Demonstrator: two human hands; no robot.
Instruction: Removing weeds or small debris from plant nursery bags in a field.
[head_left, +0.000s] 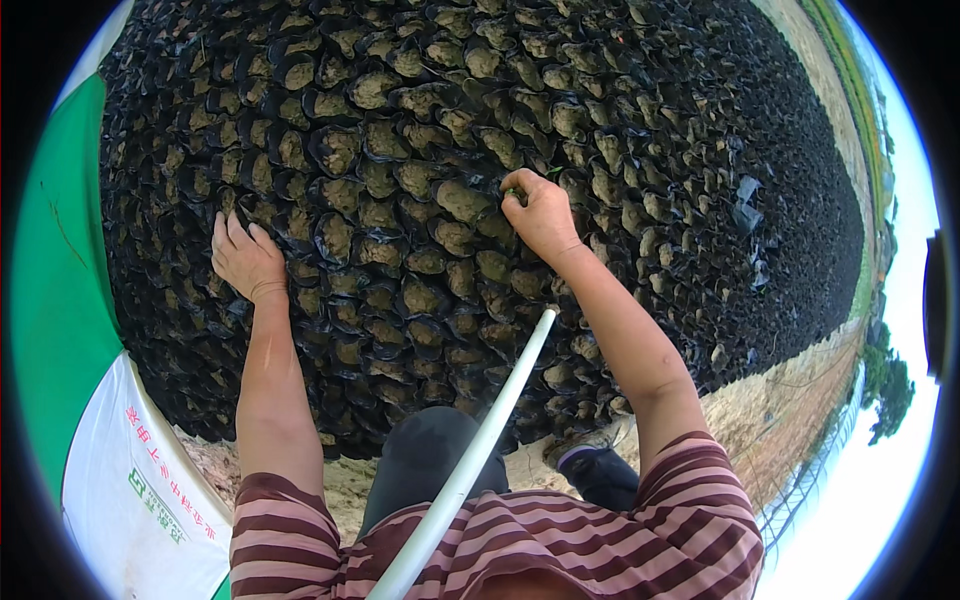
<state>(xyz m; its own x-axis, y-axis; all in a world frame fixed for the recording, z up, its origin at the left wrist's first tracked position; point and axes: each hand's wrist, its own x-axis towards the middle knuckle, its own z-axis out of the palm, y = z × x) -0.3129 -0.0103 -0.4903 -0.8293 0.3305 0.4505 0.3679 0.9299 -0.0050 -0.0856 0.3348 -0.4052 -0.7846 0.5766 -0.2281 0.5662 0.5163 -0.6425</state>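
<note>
A broad bed of soil-filled black plastic nursery bags (337, 150) lies in front of me, packed tightly side by side. My left hand (247, 257) rests on the bags at the left, fingers slightly spread, with nothing visible in it. Near the middle, my right hand (541, 212) pinches a small bit of green plant (516, 195) between thumb and curled fingers, just above the bags. Another green leaf (555, 170) shows right beside its knuckles. A pale pole (480, 442) slants up from my chest, its tip below my right forearm.
Green sheeting (60, 247) and a white printed sheet (142, 480) border the bed at the left. Loose plastic scraps (747, 206) lie on the bags at the right. Bare earth (787, 390) runs along the near edge, where my knee and shoe are.
</note>
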